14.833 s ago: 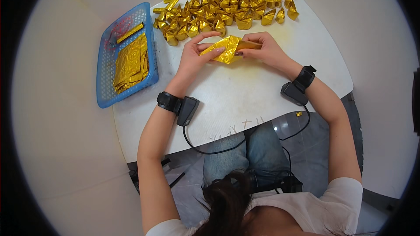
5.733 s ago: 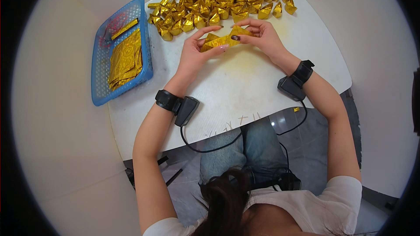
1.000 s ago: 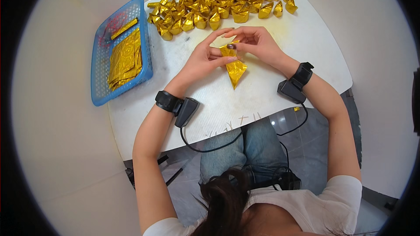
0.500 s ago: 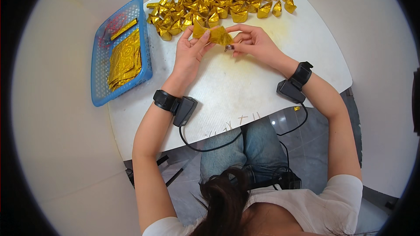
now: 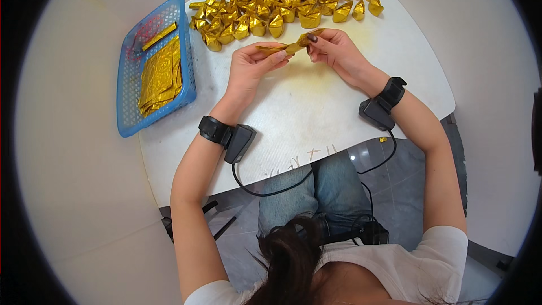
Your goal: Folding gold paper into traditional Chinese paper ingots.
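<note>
Your narrow, folded piece of shiny gold foil paper (image 5: 293,47) lies directly between your two hands, and that is the relation that counts here. Its long axis runs from side to side, tilted so that the right end reaches farther from your body than the left. Your left hand (image 5: 251,68) grips the left end in a pinch, with the thumb on the near side and the fingers on the far side. Your right hand (image 5: 341,56) pinches the right end, its dark-nailed thumb pressed against the foil (the other fingers are curled in and partly hidden). Neither hand is nearer, since each is touching its own end. The piece looks to be held clear of the white, smooth-topped counter (image 5: 282,118), though how high you cannot tell from this view.

Straight beyond it stands a crowded group of gold, pointed, boat-like foil shapes (image 5: 288,0). The closest of these is a single upright gold foil shape (image 5: 276,24), just past the left half of your piece, apart from it and nearer your left hand than your right. Farther to your left sits a blue, rectangular, latticed plastic basket (image 5: 189,76) holding flat, square gold foil sheets (image 5: 161,76).
</note>
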Tool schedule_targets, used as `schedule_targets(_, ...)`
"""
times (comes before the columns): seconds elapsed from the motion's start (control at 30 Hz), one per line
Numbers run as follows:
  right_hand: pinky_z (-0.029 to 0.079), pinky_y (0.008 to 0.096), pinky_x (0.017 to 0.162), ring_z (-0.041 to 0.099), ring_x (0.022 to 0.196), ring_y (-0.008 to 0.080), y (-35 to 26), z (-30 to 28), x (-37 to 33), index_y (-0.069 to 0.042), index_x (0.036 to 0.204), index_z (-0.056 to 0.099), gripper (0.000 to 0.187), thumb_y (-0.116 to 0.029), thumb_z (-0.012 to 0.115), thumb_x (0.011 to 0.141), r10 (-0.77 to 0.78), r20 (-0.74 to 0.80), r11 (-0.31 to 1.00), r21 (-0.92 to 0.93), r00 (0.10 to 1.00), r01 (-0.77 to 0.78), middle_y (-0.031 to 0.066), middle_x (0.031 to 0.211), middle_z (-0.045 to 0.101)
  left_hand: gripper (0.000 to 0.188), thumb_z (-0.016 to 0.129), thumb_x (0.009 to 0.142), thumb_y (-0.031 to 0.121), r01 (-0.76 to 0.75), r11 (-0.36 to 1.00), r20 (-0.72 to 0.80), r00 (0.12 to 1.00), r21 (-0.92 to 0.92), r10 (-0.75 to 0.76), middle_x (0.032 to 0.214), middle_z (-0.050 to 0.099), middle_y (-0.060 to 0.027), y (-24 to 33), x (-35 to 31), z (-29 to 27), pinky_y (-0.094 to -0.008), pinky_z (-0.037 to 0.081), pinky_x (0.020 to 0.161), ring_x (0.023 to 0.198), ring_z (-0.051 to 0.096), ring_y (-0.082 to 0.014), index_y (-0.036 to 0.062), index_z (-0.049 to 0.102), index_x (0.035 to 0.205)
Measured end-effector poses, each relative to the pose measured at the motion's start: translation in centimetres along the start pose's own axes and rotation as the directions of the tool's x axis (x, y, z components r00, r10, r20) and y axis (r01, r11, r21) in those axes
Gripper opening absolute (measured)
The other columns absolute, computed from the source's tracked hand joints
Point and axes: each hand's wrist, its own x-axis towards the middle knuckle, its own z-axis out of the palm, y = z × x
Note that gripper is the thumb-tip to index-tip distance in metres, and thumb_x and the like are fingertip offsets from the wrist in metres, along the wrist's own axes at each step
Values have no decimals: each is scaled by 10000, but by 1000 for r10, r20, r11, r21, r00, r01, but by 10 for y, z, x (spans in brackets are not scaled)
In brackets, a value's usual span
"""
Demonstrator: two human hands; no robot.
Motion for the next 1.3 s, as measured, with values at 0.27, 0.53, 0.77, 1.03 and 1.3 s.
schedule_targets(0.27, 413, 184, 648, 472, 671, 41, -8, 13, -4, -46, 1008, 615, 216, -242, 546, 950, -7, 11, 999, -38, 1000, 8, -27, 777, 552, 172, 623, 855, -3, -8, 997, 71, 998, 80, 2, 1028, 664, -146, 2, -3, 1, -307, 558, 815, 935, 660, -210, -31, 640, 1024)
schedule_targets(0.53, 385, 193, 565, 449, 580, 34, -9, 3, -3, -63, 871, 609, 279, -306, 511, 966, 98, 128, 985, -151, 987, -79, -34, 638, 521, 197, 623, 852, -5, -36, 998, 130, 991, 53, 29, 1037, 666, -132, 2, -2, 3, -310, 558, 802, 929, 645, -177, -28, 649, 1046)
schedule_targets(0.77, 450, 202, 590, 549, 615, 72, -12, 5, -5, -41, 1042, 611, 344, -346, 463, 981, 171, 241, 976, -172, 955, -132, 43, 857, 650, 211, 634, 847, 16, -40, 995, 179, 984, 96, 23, 1195, 606, -121, 9, -3, 5, -316, 528, 855, 978, 615, -165, 3, 662, 1056)
schedule_targets(1.03, 505, 228, 730, 617, 757, 101, -7, 9, -5, -31, 1098, 606, 343, -329, 502, 964, 97, 157, 991, -102, 983, -82, 49, 955, 650, 291, 618, 850, 26, -39, 997, 161, 987, 73, 27, 1297, 539, -112, 13, -4, 11, -331, 502, 909, 1064, 580, -171, 4, 614, 1140)
schedule_targets(1.3, 493, 199, 671, 602, 710, 59, -7, 9, -2, -72, 986, 585, 221, -286, 547, 945, 91, 169, 962, -269, 981, -43, -6, 816, 624, 365, 567, 872, 19, 60, 998, 130, 990, 37, -64, 1186, 592, -139, 9, 0, 4, -327, 501, 916, 1014, 616, -192, -36, 526, 1231)
